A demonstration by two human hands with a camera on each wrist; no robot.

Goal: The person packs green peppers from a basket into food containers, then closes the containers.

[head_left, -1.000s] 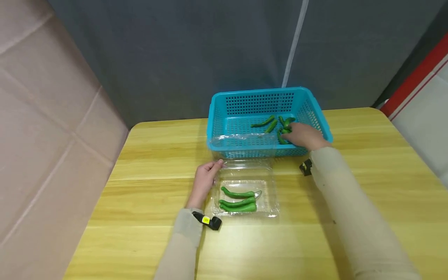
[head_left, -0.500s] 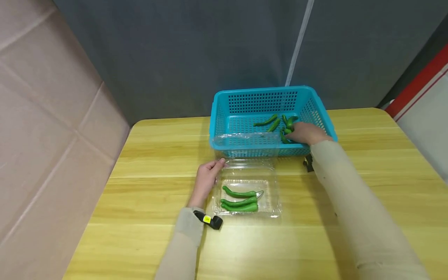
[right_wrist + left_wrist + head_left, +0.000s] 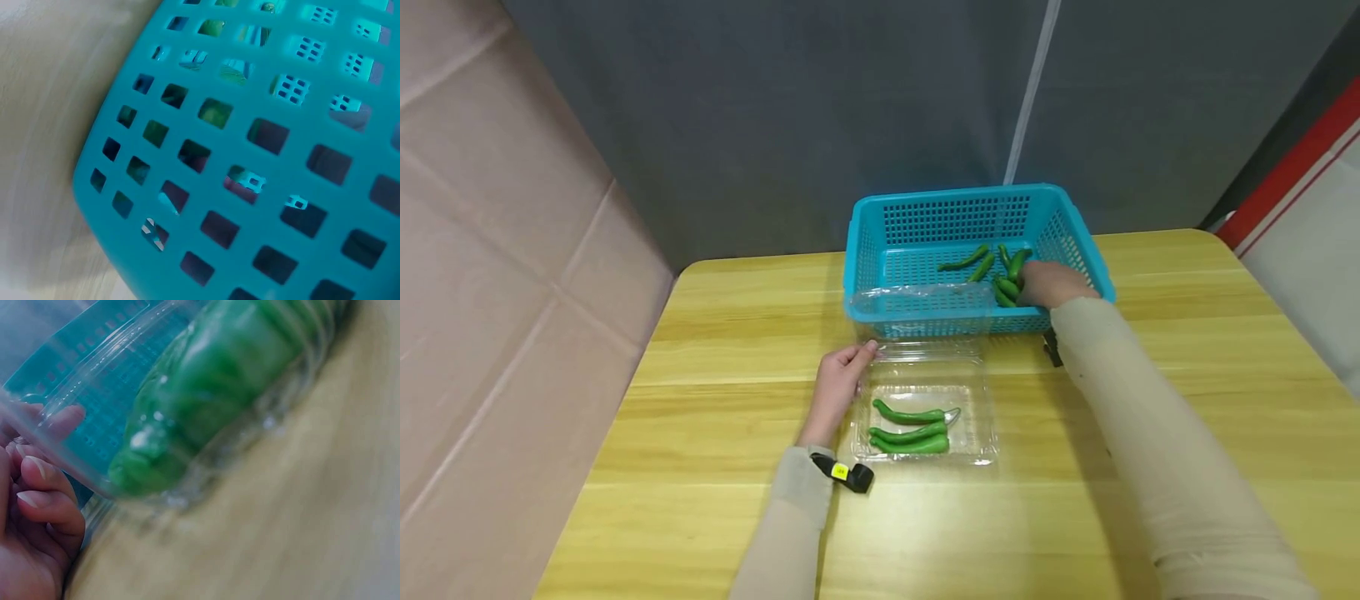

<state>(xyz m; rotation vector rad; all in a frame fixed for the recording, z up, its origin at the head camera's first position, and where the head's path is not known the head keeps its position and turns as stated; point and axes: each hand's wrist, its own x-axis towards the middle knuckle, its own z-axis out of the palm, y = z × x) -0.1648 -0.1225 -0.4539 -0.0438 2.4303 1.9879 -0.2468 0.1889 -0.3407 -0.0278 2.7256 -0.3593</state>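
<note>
Peppers [image 3: 910, 436] gleam green and curved; left grip [image 3: 837, 382] pinches clear box [image 3: 925, 375], right grip [image 3: 1054, 285] unclear

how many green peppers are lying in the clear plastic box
3: a back pepper, a middle pepper just in front of it, and a front pepper close alongside that. None in the box seems hidden.

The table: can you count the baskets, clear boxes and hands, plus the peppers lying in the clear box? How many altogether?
Basket: 1
Clear box: 1
Hands: 2, the left hand and the right hand
Peppers in the clear box: 3
Total: 7
</note>
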